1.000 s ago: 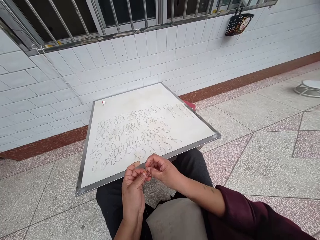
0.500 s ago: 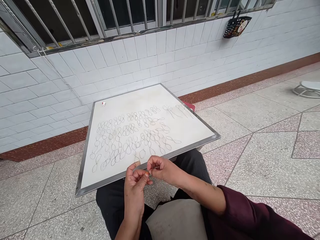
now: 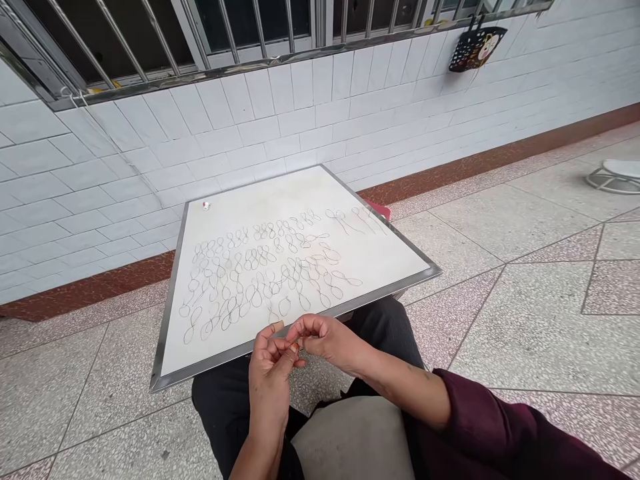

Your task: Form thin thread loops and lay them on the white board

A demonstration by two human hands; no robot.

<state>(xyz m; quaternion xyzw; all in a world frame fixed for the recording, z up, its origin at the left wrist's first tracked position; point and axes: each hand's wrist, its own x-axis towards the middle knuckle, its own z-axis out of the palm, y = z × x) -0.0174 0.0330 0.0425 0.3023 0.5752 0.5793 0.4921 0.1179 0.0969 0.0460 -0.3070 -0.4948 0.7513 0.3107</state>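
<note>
Several thin dark wire-like loops (image 3: 233, 311), many shaped like a figure eight, lie in rough rows on a white board (image 3: 380, 260) with a grey metal edge. At the board's near edge my left hand (image 3: 270, 373) is closed, thumb against fingers, a tan wrap on one fingertip. My right hand (image 3: 330, 340) is pinched too, its fingertips touching those of my left hand. Whatever is between the fingertips is too small to make out.
A small white and red object (image 3: 207, 206) lies at the board's far left corner. Behind stands a tiled wall (image 3: 250, 147) with a barred window and a hanging dark bag (image 3: 475, 50). A white stool (image 3: 620, 170) is at far right.
My right hand's fingertips have moved slightly left, closer over my left fingertips. The loops on the board lie as before.
</note>
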